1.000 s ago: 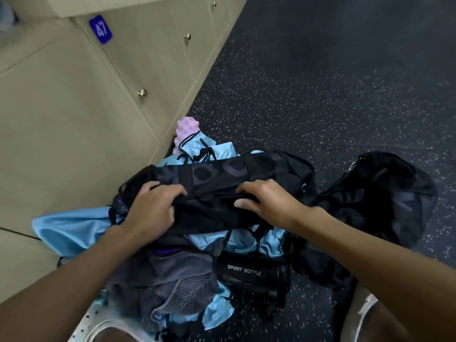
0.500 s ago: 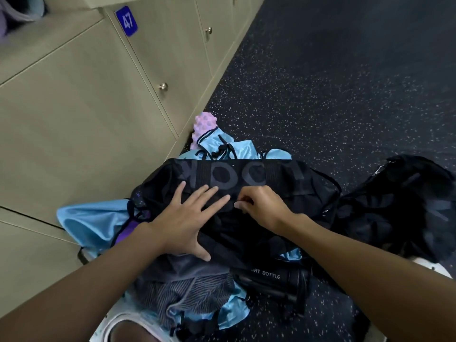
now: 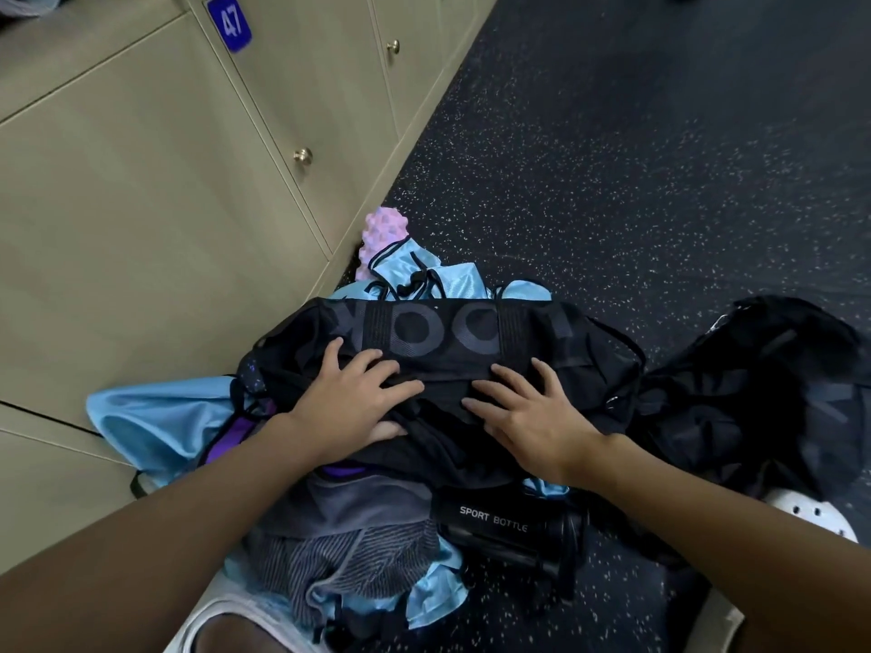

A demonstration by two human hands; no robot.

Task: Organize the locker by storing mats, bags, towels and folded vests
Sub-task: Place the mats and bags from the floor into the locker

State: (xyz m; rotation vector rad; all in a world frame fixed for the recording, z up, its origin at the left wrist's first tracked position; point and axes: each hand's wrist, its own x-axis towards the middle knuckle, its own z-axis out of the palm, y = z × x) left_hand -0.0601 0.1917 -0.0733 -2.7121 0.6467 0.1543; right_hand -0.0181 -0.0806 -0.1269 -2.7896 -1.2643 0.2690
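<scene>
**Both palms go flat on the black bag**

The right hand has uncurled. Half a second back it was pinching the fabric; now it lies spread out like the left hand, and the view has edged closer to the pile. Neither hand grips anything: the fingers are straight and splayed, pressing down on the black bag.

The bag sits on top of the heap on the floor, right under the palms, and its big lettered band runs just past the fingertips. Blue vests spill out to the left of the left fingers and peek out beyond the bag. Near the wrists lie a grey towel and a sport bottle. A second black bag slumps off to the right of the right fingers.

The bag looks soft, limp and light. It creases under the hands, so it should squash flat but flop when lifted. I'd judge the best hold to be both ends at once, or the straps at the right end, with the folds kept pinned. The closed locker doors stand just left of the pile.
</scene>
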